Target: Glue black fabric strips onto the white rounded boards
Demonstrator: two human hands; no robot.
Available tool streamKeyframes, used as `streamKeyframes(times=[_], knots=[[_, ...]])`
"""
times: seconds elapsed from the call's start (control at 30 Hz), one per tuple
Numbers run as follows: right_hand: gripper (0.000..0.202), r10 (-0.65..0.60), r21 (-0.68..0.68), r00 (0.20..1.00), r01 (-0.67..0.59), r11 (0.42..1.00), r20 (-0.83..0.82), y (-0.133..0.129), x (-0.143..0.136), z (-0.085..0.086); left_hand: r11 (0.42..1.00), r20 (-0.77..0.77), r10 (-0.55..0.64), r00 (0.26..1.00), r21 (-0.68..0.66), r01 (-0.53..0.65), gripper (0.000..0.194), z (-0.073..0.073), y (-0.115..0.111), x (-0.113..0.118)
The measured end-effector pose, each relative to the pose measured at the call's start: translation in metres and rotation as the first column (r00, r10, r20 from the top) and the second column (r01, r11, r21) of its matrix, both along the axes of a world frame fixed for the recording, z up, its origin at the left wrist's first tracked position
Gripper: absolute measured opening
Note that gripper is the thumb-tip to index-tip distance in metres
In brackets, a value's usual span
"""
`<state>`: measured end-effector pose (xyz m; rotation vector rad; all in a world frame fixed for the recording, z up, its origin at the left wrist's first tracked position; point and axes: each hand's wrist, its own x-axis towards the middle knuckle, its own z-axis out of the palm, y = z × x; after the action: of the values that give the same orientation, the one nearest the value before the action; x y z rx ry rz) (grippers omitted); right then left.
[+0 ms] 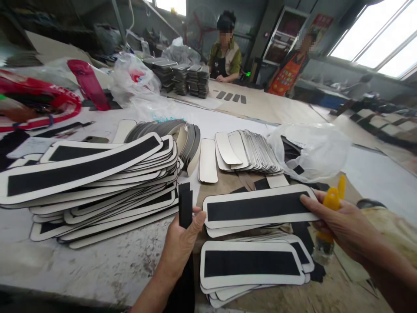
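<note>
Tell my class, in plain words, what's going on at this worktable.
A person's left hand holds a few narrow black strips upright, while the right hand grips the right end of a white-bordered panel with a black middle. Similar panels lie in a nearer pile, and a taller stack of longer ones sits to the left. Beyond, two other people stand in the background.

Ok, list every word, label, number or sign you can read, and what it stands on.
No text reads clearly.
Red item at far left: pale lettering, too blurred to read surely.
Clear plastic bag behind the stacks: blue marks, too blurred.
Red wall sign: too small and blurred.
White piece with a black panel in the right hand: no text visible.
</note>
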<state>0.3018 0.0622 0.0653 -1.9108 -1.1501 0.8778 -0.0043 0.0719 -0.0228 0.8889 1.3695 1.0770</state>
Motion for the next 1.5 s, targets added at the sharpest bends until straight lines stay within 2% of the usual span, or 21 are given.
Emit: streamKeyframes(times=[0.1, 0.27, 0.5, 0.67, 0.77, 0.87, 0.93, 1.0, 1.07, 1.17, 1.27, 1.37, 1.5], knots=[[0.039, -0.006, -0.035, 0.985, 0.000, 0.999, -0.174, -0.004, -0.010, 0.003, 0.996, 0.129, 0.036, 0.991, -0.083, -0.026, 0.042, 0.014, -0.001, 0.002], [0.041, -0.001, 0.005, 0.982, 0.002, 1.000, -0.188, -0.013, -0.024, 0.004, 0.984, 0.290, 0.078, 0.954, -0.178, -0.026, 0.035, 0.033, -0.006, -0.001], [0.042, 0.052, -0.013, 0.951, -0.059, 0.998, -0.306, -0.034, -0.026, -0.001, 0.958, 0.287, 0.095, 0.953, -0.287, -0.009, 0.042, 0.038, -0.018, -0.006], [0.042, 0.045, -0.030, 0.946, -0.057, 0.998, -0.322, -0.050, -0.019, -0.005, 0.915, 0.144, 0.187, 0.972, -0.386, -0.119, 0.026, 0.048, -0.024, -0.001], [0.042, 0.017, -0.016, 0.925, -0.025, 1.000, -0.379, -0.060, -0.017, -0.007, 0.904, 0.109, 0.170, 0.979, -0.412, -0.111, 0.018, 0.049, -0.029, -0.004], [0.040, 0.027, 0.015, 0.847, -0.022, 1.000, -0.531, -0.070, -0.017, -0.014, 0.907, 0.129, 0.118, 0.985, -0.417, -0.054, 0.020, 0.042, -0.034, -0.010], [0.038, 0.034, 0.023, 0.789, -0.025, 0.999, -0.613, -0.078, -0.017, -0.020, 0.891, 0.199, 0.081, 0.977, -0.454, 0.019, 0.026, 0.038, -0.038, -0.012], [0.038, 0.023, 0.012, 0.765, -0.019, 1.000, -0.644, -0.085, -0.017, -0.026, 0.872, 0.291, 0.044, 0.956, -0.478, 0.105, 0.034, 0.036, -0.043, -0.012], [0.038, -0.001, -0.012, 0.801, -0.008, 1.000, -0.598, -0.092, -0.014, -0.031, 0.894, 0.341, 0.003, 0.940, -0.422, 0.150, 0.039, 0.036, -0.048, -0.008], [0.041, -0.026, -0.060, 0.914, 0.002, 0.998, -0.405, -0.100, -0.007, -0.037, 0.954, 0.282, -0.056, 0.958, -0.269, 0.135, 0.034, 0.038, -0.056, 0.000], [0.044, -0.032, -0.127, 0.962, -0.003, 0.992, -0.272, -0.102, 0.003, -0.045, 0.977, 0.224, -0.093, 0.970, -0.167, 0.132, 0.034, 0.036, -0.060, 0.005], [0.044, -0.039, -0.184, 0.971, -0.005, 0.983, -0.235, -0.104, 0.008, -0.052, 0.978, 0.193, -0.084, 0.978, -0.171, 0.118, 0.039, 0.035, -0.063, 0.007], [0.044, -0.016, -0.171, 0.988, -0.010, 0.985, -0.153, -0.106, 0.008, -0.057, 0.975, 0.089, -0.100, 0.991, -0.191, 0.116, 0.032, 0.034, -0.066, 0.011]])
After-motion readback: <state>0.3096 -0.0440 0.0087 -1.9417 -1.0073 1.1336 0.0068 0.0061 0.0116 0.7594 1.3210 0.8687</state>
